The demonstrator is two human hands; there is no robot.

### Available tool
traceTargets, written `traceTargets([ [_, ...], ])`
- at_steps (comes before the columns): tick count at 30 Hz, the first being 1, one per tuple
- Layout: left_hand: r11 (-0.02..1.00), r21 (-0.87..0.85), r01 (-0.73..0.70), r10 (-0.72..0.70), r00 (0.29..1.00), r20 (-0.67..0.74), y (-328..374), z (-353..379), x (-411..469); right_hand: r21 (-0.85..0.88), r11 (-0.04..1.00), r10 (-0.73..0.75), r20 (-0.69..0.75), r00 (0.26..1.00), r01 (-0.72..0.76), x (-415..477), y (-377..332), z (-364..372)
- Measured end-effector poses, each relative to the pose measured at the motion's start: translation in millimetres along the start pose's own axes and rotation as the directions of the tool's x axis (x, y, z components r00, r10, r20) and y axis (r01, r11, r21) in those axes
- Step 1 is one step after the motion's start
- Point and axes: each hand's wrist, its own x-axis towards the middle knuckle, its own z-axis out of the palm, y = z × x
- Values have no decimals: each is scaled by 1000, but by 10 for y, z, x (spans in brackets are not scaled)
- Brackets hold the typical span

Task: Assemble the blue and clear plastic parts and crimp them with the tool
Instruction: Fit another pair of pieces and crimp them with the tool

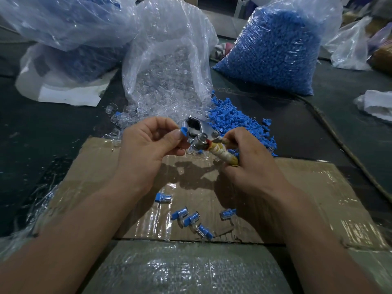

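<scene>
My left hand [148, 143] pinches a small blue and clear plastic part [184, 132] between thumb and fingertips, right beside the metal head of the crimping tool [200, 132]. My right hand [250, 158] grips the tool's cloth-wrapped handle [222, 152]. Both hands hover above a taped cardboard sheet [297, 187]. Several joined blue and clear pieces [191, 218] lie on the cardboard below my hands. A loose pile of blue parts [235, 117] lies behind the tool, and clear parts spill from an open clear bag [167, 81].
A full bag of blue parts [275, 54] stands at the back right. Another large plastic bag [70, 39] sits at the back left. A cord [339, 141] runs along the dark table at right. Bubble wrap [186, 270] lies nearest me.
</scene>
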Motion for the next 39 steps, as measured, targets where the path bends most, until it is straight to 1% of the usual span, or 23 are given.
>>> traceTargets([
  [7,997,72,-20,19,1000,20,36,29,-25,45,999,5,28,1000,-6,-3,-9,6],
  [10,996,88,-34,32,999,24,49,39,-32,35,999,0,32,999,-1,-2,-6,-1],
  [15,995,89,-50,48,999,17,39,52,-49,-6,1000,18,81,997,-18,-11,-53,0],
  [20,982,163,-94,94,996,7,10,33,-52,-18,1000,23,62,998,-22,-13,-95,-15],
  [25,975,191,-118,118,993,10,10,38,-55,-8,999,35,68,997,-34,-8,-117,-28],
  [39,950,289,-121,131,991,-14,-24,33,-61,-28,999,46,73,996,-44,-1,-130,-16],
])
